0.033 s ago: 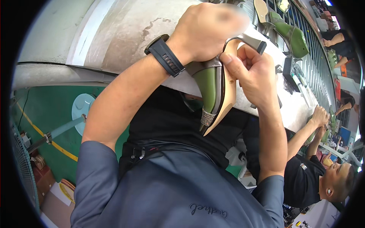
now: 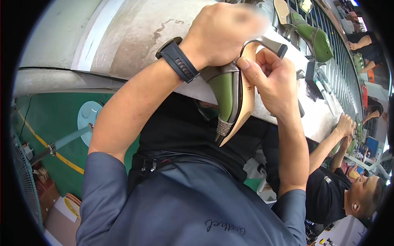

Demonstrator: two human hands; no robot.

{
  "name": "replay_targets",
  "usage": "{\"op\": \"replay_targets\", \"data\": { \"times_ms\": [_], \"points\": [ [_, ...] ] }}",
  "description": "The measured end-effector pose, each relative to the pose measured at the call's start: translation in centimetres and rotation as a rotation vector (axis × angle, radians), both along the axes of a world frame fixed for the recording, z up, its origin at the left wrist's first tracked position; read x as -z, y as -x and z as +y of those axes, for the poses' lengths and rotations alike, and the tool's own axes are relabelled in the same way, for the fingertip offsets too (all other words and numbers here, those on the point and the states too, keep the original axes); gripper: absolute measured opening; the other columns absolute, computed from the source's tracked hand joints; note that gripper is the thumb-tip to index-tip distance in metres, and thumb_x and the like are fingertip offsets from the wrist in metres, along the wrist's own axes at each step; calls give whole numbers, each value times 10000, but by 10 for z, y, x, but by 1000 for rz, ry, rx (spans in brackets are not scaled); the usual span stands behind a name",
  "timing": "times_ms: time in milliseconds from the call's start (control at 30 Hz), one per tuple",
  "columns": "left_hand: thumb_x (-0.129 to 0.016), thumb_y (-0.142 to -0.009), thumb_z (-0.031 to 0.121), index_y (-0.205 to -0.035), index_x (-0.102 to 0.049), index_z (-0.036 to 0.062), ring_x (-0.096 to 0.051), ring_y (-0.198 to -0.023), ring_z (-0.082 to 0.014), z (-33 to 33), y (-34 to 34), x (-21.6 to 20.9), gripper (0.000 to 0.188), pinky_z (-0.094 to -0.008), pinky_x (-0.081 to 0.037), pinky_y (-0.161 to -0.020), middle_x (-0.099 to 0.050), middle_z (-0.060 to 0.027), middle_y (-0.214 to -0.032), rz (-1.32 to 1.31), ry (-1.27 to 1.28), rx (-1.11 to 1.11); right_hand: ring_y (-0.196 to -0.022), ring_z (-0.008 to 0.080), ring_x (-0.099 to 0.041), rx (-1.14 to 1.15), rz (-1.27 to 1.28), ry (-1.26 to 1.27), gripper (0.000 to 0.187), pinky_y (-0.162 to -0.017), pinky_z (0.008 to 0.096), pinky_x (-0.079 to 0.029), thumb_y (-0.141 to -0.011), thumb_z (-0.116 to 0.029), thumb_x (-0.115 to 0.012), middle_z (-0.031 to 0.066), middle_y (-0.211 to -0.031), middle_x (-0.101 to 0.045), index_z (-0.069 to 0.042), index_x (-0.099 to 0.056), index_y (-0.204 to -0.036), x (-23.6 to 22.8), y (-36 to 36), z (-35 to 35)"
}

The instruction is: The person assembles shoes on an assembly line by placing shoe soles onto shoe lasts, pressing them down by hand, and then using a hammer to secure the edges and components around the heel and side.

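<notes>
L hand (image 2: 227, 35) wraps the green shoe (image 2: 223, 94) nr its strap; fingers blurred, so exact grip's hard to tell. R hand (image 2: 273, 78) pinches it at the arch, thumb on top. Shoe's toe-twd-body, abt over the counter (image 2: 135, 33) edge.
</notes>
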State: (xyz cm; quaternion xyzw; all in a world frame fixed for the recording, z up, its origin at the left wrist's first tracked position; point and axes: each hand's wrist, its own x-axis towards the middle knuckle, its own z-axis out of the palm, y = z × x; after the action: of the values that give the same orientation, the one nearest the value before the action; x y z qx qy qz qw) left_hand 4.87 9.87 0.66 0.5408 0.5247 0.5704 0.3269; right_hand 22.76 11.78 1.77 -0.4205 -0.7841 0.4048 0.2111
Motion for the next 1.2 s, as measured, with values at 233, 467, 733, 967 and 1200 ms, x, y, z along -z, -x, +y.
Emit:
{"op": "replay_targets", "data": {
  "times_ms": [233, 467, 733, 967, 1200],
  "points": [
    [-632, -998, 251, -905, -713, -46, -663, -673, -236, 0, -2, 1, 322, -364, -504, -635, -698, -196, -754, -14, -39, 3, -594, 67, -547, 0, 44, -38, 472, -559, 256, -474, -816, -395, -905, 0, -656, -615, -7, -637, -784, 10, -7, -7],
    [-633, -1002, 251, -881, -706, -52, -657, -677, -209, -2, 2, -1, 334, -353, -506, -636, -695, -171, -735, 52, -9, -8, -709, 101, -612, -135, 99, -17, 560, -663, 253, -526, -735, -324, -965, 23, -804, -636, 9, -592, -988, 7, -21, -22],
    [-625, -1075, 332, -1038, -745, -15, -674, -823, -118, 4, 21, 16, 369, -282, -550, -776, -743, -44, -913, 31, -69, 163, -852, 137, -702, -51, 197, 118, 527, -748, 299, -574, -798, -370, -921, 115, -955, -729, 25, -681, -1049, 1, 15, 13],
    [-836, -878, 505, -1245, -636, 7, -657, -1056, -192, -91, 53, 70, 650, -349, -547, -899, -667, -111, -1202, -109, -514, -376, -1229, 345, -644, -326, -144, -512, 762, -1067, 435, -499, -746, -420, -910, 163, -1323, -678, -56, -644, -1360, -9, -9, 9],
    [-892, -793, 401, -1347, -637, 1, -619, -1295, -413, -129, 37, 29, 729, -486, -490, -1080, -622, -250, -1419, 875, -248, 36, -1309, 336, -556, -526, -94, -695, 845, -1111, 458, -461, -656, -525, -890, 125, -1401, -631, -113, -673, -1360, 3, -7, 36]
  ]
}}
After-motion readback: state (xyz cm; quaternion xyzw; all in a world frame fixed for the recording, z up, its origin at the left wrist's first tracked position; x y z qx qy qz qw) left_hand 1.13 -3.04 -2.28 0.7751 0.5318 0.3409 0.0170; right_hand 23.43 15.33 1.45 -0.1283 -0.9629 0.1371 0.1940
